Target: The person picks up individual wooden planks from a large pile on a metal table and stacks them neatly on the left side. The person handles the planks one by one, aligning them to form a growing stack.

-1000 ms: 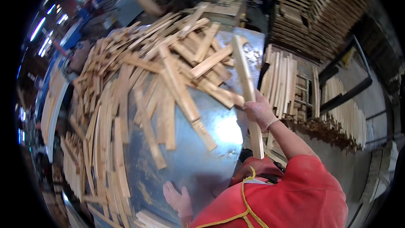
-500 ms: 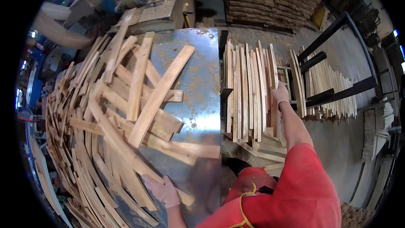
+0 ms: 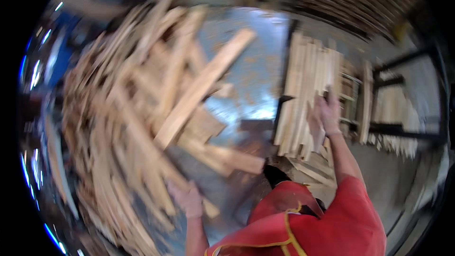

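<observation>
My left hand [image 3: 188, 200], in a pale glove, is closed around the near end of a long wooden strip [image 3: 142, 135] that slants across a steel table. Other loose wooden strips [image 3: 204, 85] lie crisscrossed around it. My right hand [image 3: 328, 114] is on the near right part of a row of wooden strips [image 3: 303, 85] laid side by side to the right of the table. Its fingers look apart, touching the wood, though motion blurs them.
The steel table [image 3: 244, 80] carries sawdust and a large heap of strips at its left. Beyond the row stand a dark metal frame [image 3: 405, 135] and more stacked strips [image 3: 395, 106]. A tall timber stack [image 3: 332, 2] rises at the back right.
The view has swung left, so everything sits further right in it. My right hand has shifted toward me along the row and its fingers have spread. My left hand stays at the same strip.
</observation>
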A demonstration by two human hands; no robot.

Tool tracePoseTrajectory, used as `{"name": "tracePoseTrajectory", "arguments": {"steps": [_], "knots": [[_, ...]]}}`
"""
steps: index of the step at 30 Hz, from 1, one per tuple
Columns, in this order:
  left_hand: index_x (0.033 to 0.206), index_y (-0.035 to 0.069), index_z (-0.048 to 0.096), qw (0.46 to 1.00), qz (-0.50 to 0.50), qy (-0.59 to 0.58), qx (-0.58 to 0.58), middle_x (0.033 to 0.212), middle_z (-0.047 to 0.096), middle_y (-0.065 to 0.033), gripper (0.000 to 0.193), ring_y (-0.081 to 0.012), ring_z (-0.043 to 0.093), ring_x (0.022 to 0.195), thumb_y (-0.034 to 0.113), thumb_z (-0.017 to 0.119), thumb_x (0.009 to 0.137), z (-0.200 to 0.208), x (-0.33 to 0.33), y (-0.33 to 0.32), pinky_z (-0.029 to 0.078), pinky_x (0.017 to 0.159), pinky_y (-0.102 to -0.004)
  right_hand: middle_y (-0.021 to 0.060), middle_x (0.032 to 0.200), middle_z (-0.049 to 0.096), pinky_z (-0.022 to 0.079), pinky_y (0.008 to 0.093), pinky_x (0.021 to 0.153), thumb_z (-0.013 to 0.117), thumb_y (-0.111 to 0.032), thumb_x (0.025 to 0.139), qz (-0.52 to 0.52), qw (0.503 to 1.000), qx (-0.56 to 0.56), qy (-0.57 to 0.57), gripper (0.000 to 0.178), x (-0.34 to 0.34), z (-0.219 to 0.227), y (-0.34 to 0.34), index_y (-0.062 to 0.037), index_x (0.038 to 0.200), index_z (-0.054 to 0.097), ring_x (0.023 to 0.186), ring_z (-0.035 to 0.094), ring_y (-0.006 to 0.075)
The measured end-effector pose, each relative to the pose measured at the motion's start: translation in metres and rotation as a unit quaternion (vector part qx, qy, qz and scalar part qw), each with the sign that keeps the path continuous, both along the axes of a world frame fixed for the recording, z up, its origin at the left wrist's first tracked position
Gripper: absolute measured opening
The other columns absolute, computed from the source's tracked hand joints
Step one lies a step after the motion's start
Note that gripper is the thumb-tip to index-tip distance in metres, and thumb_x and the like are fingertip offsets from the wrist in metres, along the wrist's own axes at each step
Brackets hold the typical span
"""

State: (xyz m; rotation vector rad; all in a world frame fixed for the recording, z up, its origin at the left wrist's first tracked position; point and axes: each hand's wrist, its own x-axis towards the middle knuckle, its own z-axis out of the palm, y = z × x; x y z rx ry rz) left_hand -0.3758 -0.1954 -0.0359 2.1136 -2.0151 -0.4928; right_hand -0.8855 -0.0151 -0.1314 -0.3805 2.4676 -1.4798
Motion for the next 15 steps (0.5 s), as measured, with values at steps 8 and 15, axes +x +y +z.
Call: {"name": "tracePoseTrajectory", "arguments": {"steps": [8,15], "knots": [[0.159,0.0,0.04,0.631,0.185,0.714,0.24,0.104,0.072,-0.0128,0.073,-0.0235,0.069,0.087,0.021,0.073,0.097,0.029,0.063,0.046,0.058,0.086,-0.0368,0.0025,0.111,0.066,0.052,0.0285,0.086,0.068,-0.02,0.097,0.457,0.835,-0.013,-0.306,0.071,0.255,0.167,-0.076,0.0007,0.161,0.045,0.099,0.061,0.0132],[0.163,0.002,0.033,0.931,0.039,0.251,0.263,0.151,0.055,-0.0221,0.091,-0.0395,0.062,0.128,0.044,0.076,0.093,0.069,0.158,0.237,0.05,0.111,-0.0461,0.0134,0.133,0.06,0.057,0.04,0.099,0.069,-0.005,0.097,0.522,0.62,-0.058,-0.583,0.044,0.483,0.058,-0.063,-0.0063,0.139,0.054,0.119,0.063,0.028]]}}
